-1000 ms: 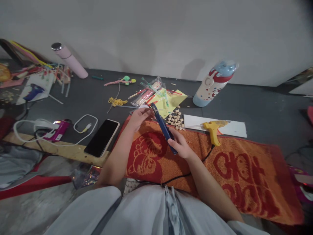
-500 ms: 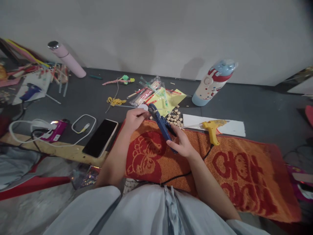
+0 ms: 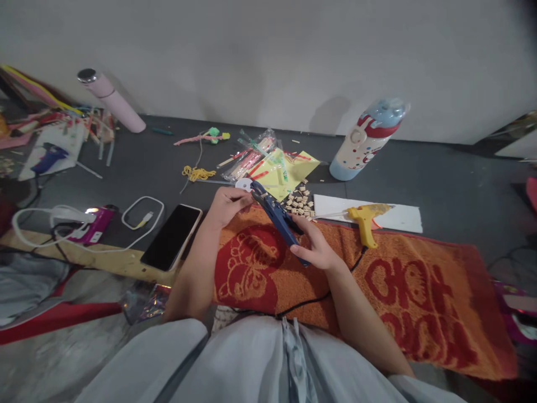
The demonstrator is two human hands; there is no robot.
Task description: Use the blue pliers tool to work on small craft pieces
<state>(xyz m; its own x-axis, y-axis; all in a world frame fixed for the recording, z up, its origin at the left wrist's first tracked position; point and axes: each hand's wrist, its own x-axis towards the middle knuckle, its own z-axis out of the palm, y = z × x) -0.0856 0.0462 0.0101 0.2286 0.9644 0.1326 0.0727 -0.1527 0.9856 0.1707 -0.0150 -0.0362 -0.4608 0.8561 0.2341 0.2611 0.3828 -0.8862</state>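
Observation:
My right hand (image 3: pixel 314 246) is wrapped round the handles of a blue hand cutter (image 3: pixel 279 221), which points up and to the left above the towel. At the cutter's jaws, my left hand (image 3: pixel 230 204) has its thumb and fingers pinched together. What it pinches is too small and too covered to make out. Just beyond the left fingertips lies a white round disc (image 3: pixel 244 184). Many small pale wooden pieces (image 3: pixel 300 202) are heaped to the right of the jaws. Under both hands spreads an orange and red towel (image 3: pixel 260 268).
A yellow glue gun (image 3: pixel 364 219) rests on a white board (image 3: pixel 403 217). Behind are yellow paper (image 3: pixel 308 163), bagged sticks (image 3: pixel 255 154) and yellow yarn (image 3: pixel 197 173). A cartoon bottle (image 3: pixel 356 148), pink flask (image 3: pixel 113 101), phone (image 3: pixel 172 238) and white cable (image 3: pixel 142 198) stand or lie around.
The cutter's jaw end has shifted slightly left, toward my left fingers, and its handles look a little wider apart. My left hand has barely moved.

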